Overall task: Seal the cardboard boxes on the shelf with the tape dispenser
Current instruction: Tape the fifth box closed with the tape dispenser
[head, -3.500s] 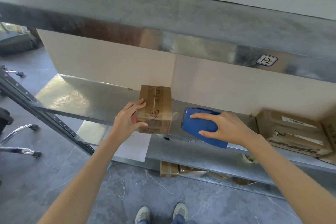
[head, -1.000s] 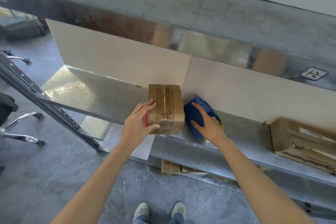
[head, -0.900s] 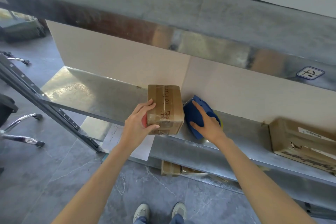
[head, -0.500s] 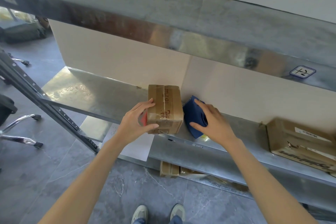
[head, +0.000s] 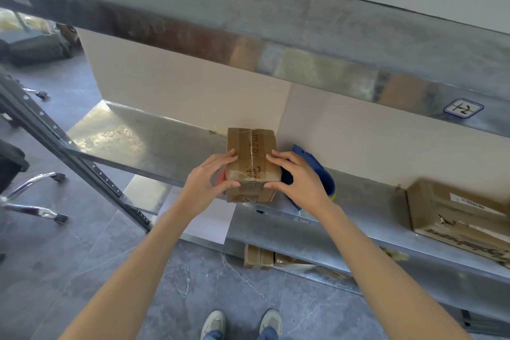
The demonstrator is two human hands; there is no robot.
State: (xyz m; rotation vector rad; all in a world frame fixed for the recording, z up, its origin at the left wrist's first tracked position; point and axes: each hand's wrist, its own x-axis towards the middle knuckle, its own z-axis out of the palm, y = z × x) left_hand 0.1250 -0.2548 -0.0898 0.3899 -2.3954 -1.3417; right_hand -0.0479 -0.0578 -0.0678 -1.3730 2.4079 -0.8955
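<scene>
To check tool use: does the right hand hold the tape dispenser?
No, the right hand grips the box, while the dispenser lies on the shelf behind that hand.

White sheet of paper is seen hanging above grey marbled floor | chrome chair base on casters is pictured well left of the sheet | pale wall panel is shown above the sheet | blue-bordered handwritten label is seen far up-right of the sheet
</scene>
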